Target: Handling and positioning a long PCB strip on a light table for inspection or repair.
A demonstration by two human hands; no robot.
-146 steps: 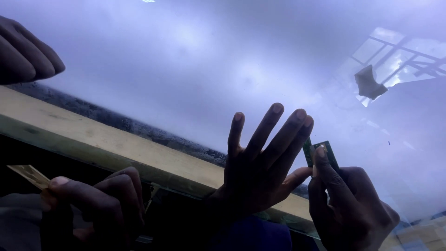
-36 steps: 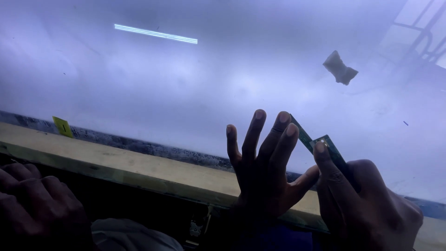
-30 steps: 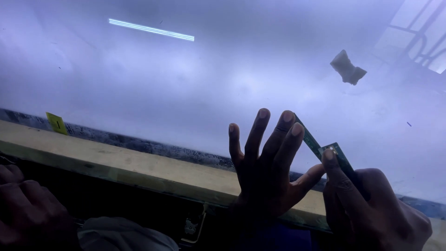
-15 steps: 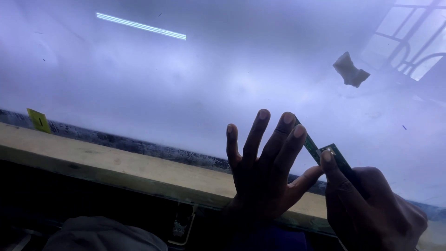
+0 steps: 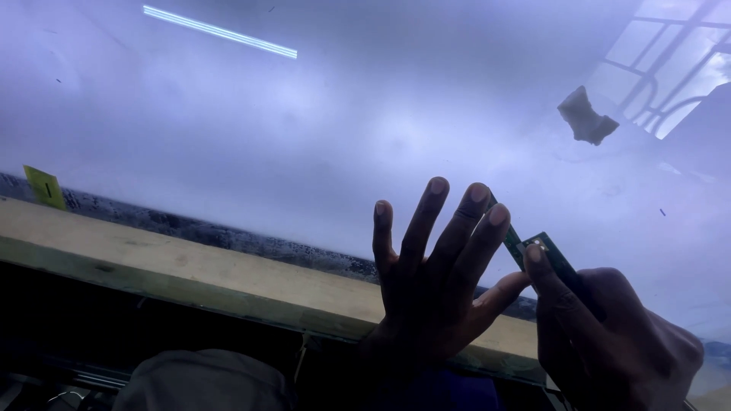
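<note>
My left hand (image 5: 434, 293) lies flat on a large sheet of glass (image 5: 304, 137), fingers spread wide, thumb pointing right. Right beside it my right hand (image 5: 609, 342) grips a narrow green tool (image 5: 550, 250), index finger pressed on its top. The tool's thin end runs up and left, passing behind the fingertips of my left hand. Its tip rests against the glass.
A pale wooden beam (image 5: 190, 266) runs along the glass's near edge, with a dark gap below. A small yellow tag (image 5: 43, 186) sits at the far left. A crumpled rag (image 5: 586, 116) lies on the glass at upper right. A grey rounded shape (image 5: 202, 380) shows at the bottom.
Another person's hand at the lower left has dropped out of view and the grey shape has come in. My hands keep their pose, and the green tool stays at the left fingertips.
</note>
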